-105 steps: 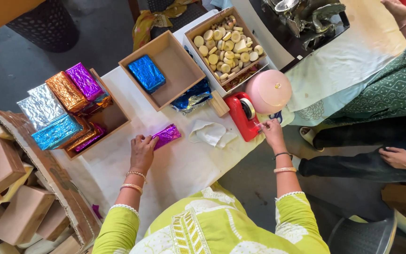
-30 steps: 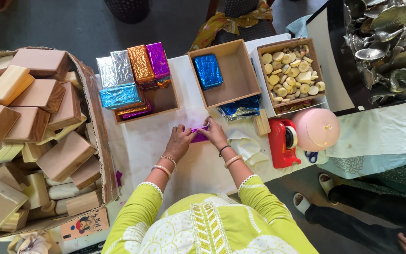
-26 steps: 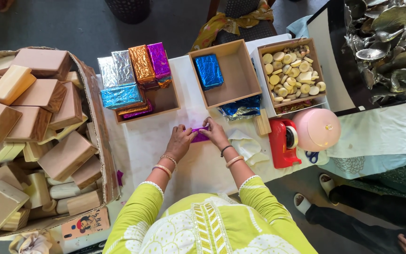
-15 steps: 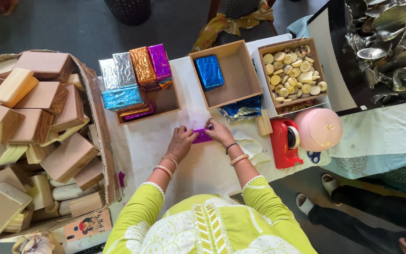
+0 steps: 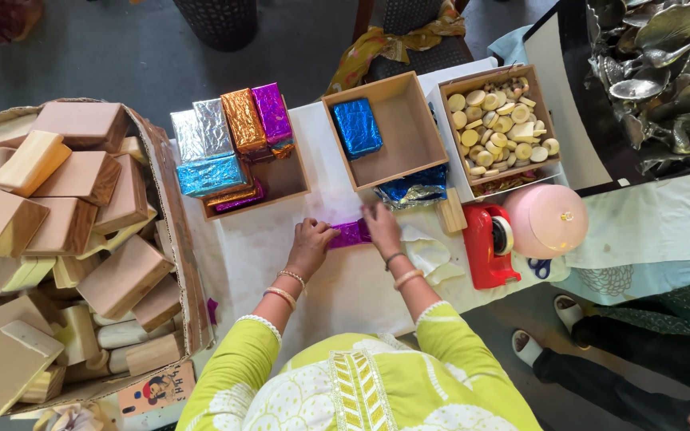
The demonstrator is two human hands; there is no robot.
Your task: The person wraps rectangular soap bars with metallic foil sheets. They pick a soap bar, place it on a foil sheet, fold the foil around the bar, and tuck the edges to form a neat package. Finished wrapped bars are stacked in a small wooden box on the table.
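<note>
Foil-wrapped bars fill wooden box; tray holds discs.

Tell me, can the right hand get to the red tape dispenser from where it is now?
Probably yes. The right hand rests on the purple foil block, and the red tape dispenser stands beside it on that side, with only a white cloth lying flat between.
</note>
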